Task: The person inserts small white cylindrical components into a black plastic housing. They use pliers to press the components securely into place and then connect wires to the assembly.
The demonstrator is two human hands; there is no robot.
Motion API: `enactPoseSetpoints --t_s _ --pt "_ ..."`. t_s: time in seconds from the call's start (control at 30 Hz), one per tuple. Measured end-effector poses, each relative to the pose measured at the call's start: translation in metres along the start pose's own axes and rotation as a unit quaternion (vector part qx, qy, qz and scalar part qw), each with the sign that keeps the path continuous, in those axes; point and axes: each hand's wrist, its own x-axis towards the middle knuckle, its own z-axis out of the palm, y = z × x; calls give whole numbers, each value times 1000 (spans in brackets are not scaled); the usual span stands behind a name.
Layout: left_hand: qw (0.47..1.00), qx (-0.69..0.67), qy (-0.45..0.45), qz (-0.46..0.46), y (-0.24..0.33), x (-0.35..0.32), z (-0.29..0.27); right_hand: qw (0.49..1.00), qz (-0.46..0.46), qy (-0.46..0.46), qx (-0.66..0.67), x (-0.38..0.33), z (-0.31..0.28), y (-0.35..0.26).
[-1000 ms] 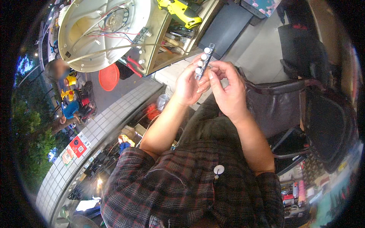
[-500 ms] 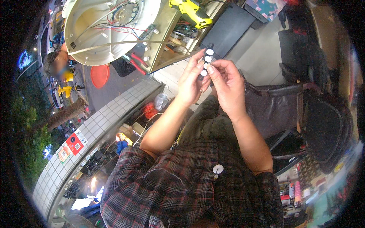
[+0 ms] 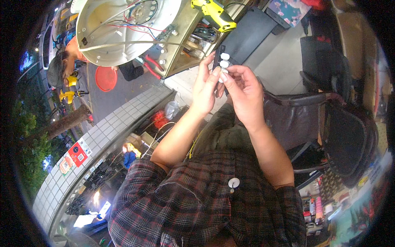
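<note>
Left hand (image 3: 203, 92) grasping dark strip with white round caps (image 3: 224, 64), thumb toward near end. Right hand (image 3: 248, 94) pinching at strip's near end, fingertips partly hidden. Strip tilted, ahead of person's lap. Far left, white shell (image 3: 119, 51) with wires; red-handled pliers (image 3: 154, 63) nearer. Dark chair (image 3: 292, 119) right.
</note>
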Motion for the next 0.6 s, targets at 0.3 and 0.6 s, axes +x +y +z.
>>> enactPoseSetpoints --t_s 0.3,0.6 --pt "971 200 43 124 3 -15 -4 1000 15 3 18 -7 2 -7" --pt "951 298 -19 76 26 -31 -11 990 63 -49 116 -8 -10 -6"
